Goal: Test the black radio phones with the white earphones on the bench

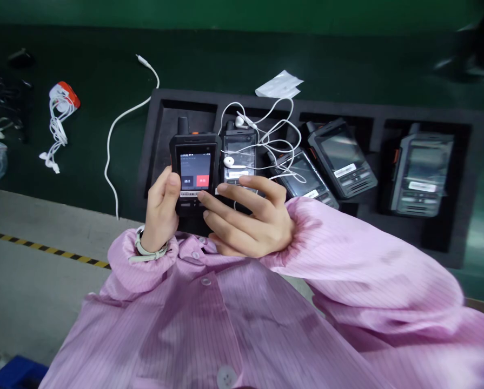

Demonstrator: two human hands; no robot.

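Note:
My left hand [163, 202] is wrapped round the left side of a black walkie-talkie [215, 154] with a stub antenna and a lit screen. The screen shows a dark grey button and a red one. Over the lower right of this device reaches my right hand [252, 219], fingers stretched and apart, one fingertip at the lower edge of the screen. It holds nothing that I can see. Just behind lies a second walkie-talkie [239, 148] with a dark screen, and tangled white earphones [272, 141] rest across it. A further walkie-talkie [304, 175] is partly covered by my right sleeve.
A black foam tray [475, 178] with compartments holds the devices, including a tilted walkie-talkie [343, 156] and one at the right [424, 173]. A white cable [109, 146], bundled earphones [59, 127] and a plastic bag [280, 85] lie on the green table [91, 48].

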